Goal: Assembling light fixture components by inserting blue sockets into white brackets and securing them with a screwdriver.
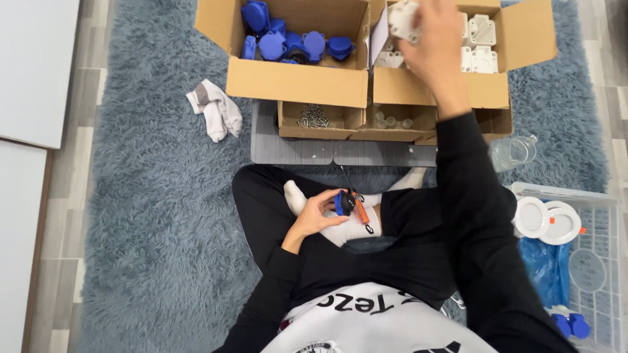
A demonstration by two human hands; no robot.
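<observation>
Head view: person sits cross-legged on a grey-blue shag rug point(144, 196). Left hand point(314, 216) rests at the lap, fingers closed around a small blue plug-like part point(343, 202); an orange-handled screwdriver point(356, 199) lies against it, tip pointing away toward the boxes. Right hand point(428, 39) is stretched out over the far right cardboard box point(438, 88), fingers closed on a white square housing point(402, 19), lifted just above the box rim.

Progress, judged: early or mid-run. Far left cardboard box point(294, 82) holds many loose blue covers point(288, 39); more white housings point(481, 42) remain in the right box. Small tray of screws point(314, 117) sits just in front of the boxes, near edge.

White housing: boxy, rounded corners, matt plastic; detail blurred.

Right rug edge: clear crate point(598, 216) with white round fittings point(546, 219).
</observation>
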